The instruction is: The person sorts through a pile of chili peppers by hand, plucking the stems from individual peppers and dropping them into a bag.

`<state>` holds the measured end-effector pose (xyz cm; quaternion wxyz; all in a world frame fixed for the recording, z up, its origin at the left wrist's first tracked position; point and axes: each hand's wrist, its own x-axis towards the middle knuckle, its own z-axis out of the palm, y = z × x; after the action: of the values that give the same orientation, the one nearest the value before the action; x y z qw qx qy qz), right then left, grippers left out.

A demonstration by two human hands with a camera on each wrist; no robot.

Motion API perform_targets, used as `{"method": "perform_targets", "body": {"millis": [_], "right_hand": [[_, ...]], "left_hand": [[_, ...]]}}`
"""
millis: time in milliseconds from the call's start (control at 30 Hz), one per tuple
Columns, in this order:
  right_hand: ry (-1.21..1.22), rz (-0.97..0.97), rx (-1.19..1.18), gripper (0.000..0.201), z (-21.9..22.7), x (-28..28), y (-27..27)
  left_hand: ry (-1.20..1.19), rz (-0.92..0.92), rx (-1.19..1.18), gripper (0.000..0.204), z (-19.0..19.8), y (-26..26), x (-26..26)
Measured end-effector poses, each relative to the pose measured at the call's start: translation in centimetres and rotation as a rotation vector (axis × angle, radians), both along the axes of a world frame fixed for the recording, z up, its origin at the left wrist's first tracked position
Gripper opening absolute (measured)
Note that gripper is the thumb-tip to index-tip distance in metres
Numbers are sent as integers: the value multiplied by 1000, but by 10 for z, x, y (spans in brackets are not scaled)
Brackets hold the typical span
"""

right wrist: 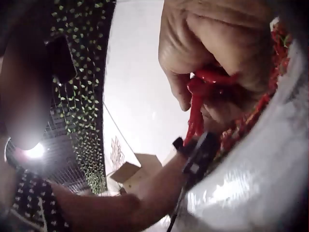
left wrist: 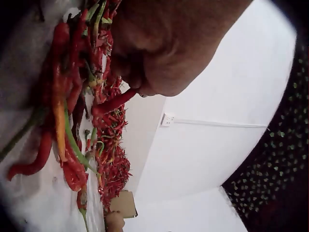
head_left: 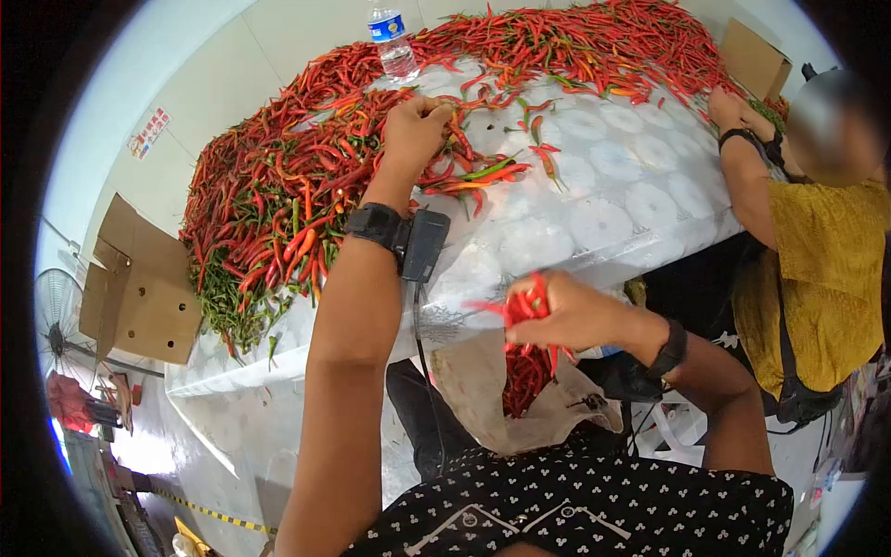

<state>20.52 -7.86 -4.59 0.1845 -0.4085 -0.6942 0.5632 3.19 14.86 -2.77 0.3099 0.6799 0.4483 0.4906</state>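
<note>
Red chilies (head_left: 306, 176) with some green and orange ones lie heaped across the table. My left hand (head_left: 415, 139) is at the heap's near right edge; in the left wrist view its fingers (left wrist: 137, 79) pinch one red chili (left wrist: 113, 103). My right hand (head_left: 580, 314) grips a bunch of red chilies (head_left: 526, 299) above an open pale bag (head_left: 473, 390), which holds more red chilies (head_left: 527, 382). In the right wrist view, the fingers curl round the red chilies (right wrist: 195, 113), partly hiding them.
A water bottle (head_left: 393, 46) stands at the heap's back. Cardboard boxes stand at the left (head_left: 153, 297) and back right (head_left: 750, 60). Another person in a yellow top (head_left: 821, 278) reaches onto the table from the right. Loose chilies (head_left: 548, 153) lie right of my left hand.
</note>
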Motion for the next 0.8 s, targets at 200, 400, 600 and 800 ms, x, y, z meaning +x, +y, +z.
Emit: {"method": "perform_targets", "body": {"millis": [200, 400, 600, 800], "right_hand": [[-318, 140, 185, 30, -67, -7, -9], [-211, 192, 430, 24, -28, 4, -9], [-120, -87, 593, 17, 53, 16, 70], [-458, -133, 968, 17, 43, 7, 138]], "left_hand": [[-97, -20, -72, 16, 4, -9, 5], [-204, -147, -119, 14, 7, -13, 4], [-166, -151, -137, 13, 7, -17, 6], [-246, -176, -180, 10, 10, -20, 4]]}}
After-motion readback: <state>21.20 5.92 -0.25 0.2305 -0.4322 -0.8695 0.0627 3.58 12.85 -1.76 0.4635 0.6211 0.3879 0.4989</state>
